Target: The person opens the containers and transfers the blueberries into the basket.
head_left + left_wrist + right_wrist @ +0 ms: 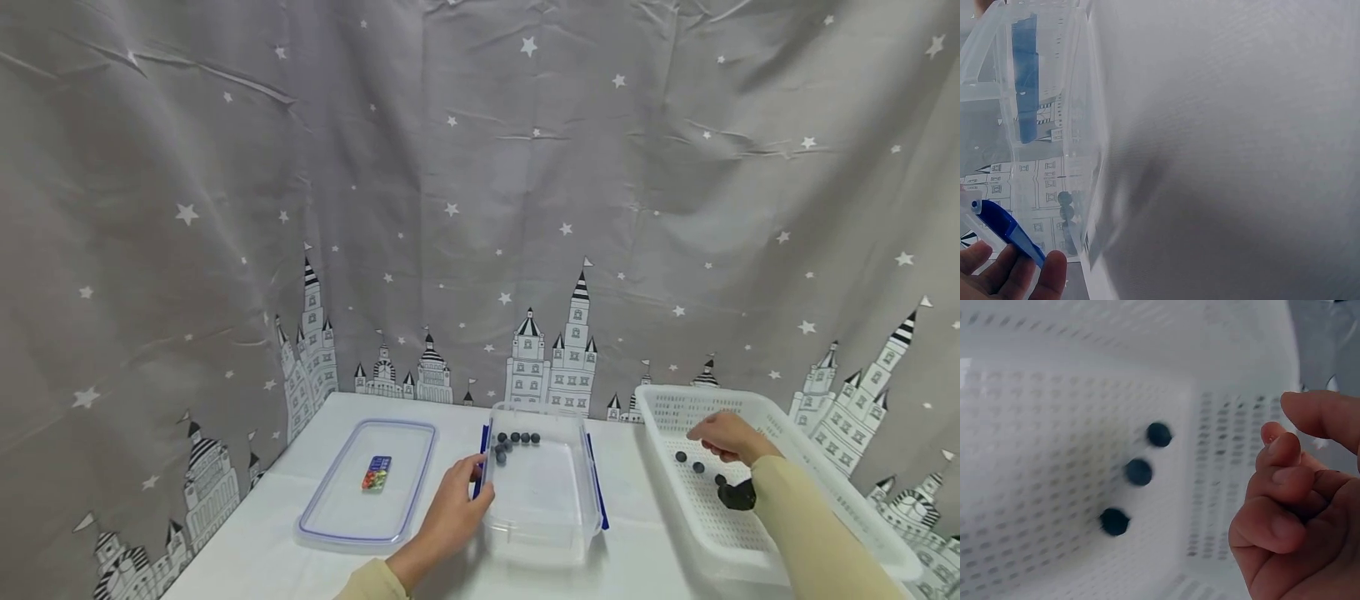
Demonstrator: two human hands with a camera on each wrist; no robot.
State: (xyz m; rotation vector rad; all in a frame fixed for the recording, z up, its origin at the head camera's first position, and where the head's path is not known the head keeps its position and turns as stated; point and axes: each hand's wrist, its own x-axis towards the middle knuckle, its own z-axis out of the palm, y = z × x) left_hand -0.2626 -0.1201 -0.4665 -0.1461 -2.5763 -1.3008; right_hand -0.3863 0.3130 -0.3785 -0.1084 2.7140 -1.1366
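My left hand (455, 500) is at the left side of a clear plastic container (536, 533), its fingers and thumb around the blue side latch (1007, 228). Several blueberries (515, 437) lie inside along the far and left sides. Over a white perforated basket (667, 500) hovers my right hand (729, 437), fingers loosely bent, thumb near the index fingertip. No berry shows between them. On the basket floor below, apart from the hand, are three blueberries (1139, 472).
Left of the container, a clear lid (352, 508) with a blue-purple rim lies flat, bearing a colourful label (377, 473). Everything stands on a white table (450, 425). Behind it hangs a grey curtain (480, 250) printed with castles and stars.
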